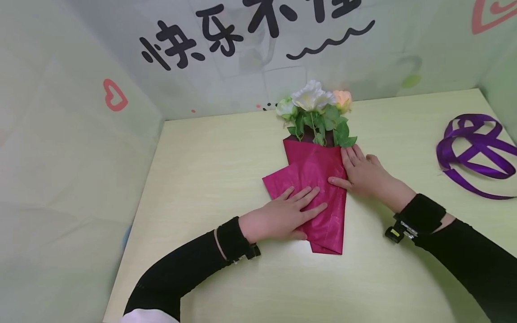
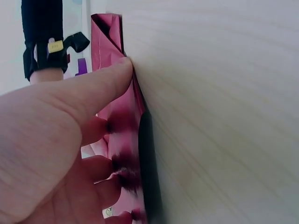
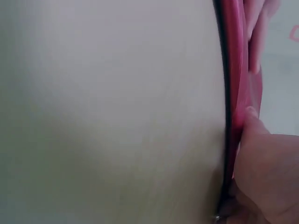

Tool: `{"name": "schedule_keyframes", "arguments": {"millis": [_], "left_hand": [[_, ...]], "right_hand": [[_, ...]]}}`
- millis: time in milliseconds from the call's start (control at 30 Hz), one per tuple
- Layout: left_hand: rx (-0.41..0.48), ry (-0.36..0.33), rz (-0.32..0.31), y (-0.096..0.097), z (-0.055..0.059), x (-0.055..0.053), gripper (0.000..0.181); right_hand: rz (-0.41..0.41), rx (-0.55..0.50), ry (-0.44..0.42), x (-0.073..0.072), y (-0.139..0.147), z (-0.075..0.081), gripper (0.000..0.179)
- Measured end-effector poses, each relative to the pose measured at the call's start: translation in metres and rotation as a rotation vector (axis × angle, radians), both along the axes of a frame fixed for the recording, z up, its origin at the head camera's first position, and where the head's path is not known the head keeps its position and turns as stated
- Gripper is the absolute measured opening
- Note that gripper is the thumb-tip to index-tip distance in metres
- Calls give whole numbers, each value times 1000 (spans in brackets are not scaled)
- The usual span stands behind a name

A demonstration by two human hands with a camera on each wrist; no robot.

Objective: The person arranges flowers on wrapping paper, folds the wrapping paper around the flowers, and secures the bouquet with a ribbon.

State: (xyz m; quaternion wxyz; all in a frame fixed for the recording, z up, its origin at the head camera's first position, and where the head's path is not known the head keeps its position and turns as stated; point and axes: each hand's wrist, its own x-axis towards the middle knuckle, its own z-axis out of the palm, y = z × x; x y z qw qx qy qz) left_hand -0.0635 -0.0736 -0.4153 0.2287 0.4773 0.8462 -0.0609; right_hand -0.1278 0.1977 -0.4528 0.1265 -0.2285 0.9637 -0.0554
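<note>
A bouquet of flowers (image 1: 313,96), white and peach with green leaves, lies on the table in magenta wrapping paper (image 1: 319,163). The paper is folded over the stems, and one corner sticks out to the left. My left hand (image 1: 280,215) rests on the lower part of the paper with fingers spread; in the left wrist view its thumb (image 2: 110,77) lies along the paper's edge. At the upper right edge of the wrap, my right hand (image 1: 365,177) presses with fingers extended, its thumb over the front. Stems are hidden inside the paper.
A loosely coiled purple ribbon (image 1: 470,154) lies at the right side of the pale wooden table (image 1: 210,166). Behind the flowers stands a printed backdrop (image 1: 226,85), and another panel (image 1: 60,179) rises along the left edge.
</note>
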Motion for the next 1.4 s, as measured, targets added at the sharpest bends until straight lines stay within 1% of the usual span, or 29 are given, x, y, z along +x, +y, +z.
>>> {"name": "schedule_keyframes", "arguments": {"millis": [133,200,367,467,600,667,767,867,933,1000,1100,1167,1233,1333,1400], "left_hand": [[-7,-19,11,1,-1,-1,96],[-8,-23,14,1,-1,-1,96],[-18,-15,6,1,-1,-1,96],[-13,-19,2,0,0,0,99],[14,-44,1,-1,-1,2,111],[32,-38,-14,-1,-3,3,114],[46,2,-55,0,-8,5,115],[47,23,-87,2,-11,6,112],[43,14,-90,2,-12,7,112],[44,-4,-83,2,-11,7,112],[50,-36,-74,1,-10,6,113],[53,-54,-71,0,-9,4,113],[54,-69,-70,0,-9,4,114],[56,-79,-77,1,-9,3,113],[58,-82,-82,2,-10,2,113]], "right_hand": [[61,-18,35,25,-5,0,97],[97,-31,54,38,-6,0,99],[150,-44,70,64,-6,-2,113],[175,-49,55,77,-8,-2,123],[198,-65,52,89,-9,-2,131],[202,-74,60,93,-10,-1,130],[205,-69,81,94,-11,-1,130],[200,-40,89,94,-11,0,131],[183,-17,77,91,-11,1,132],[160,4,54,84,-11,2,131],[118,12,23,66,-7,3,121],[90,12,10,49,-4,3,112],[59,8,8,33,1,3,107],[14,14,8,11,7,0,103],[-8,17,13,0,11,-1,102]]}}
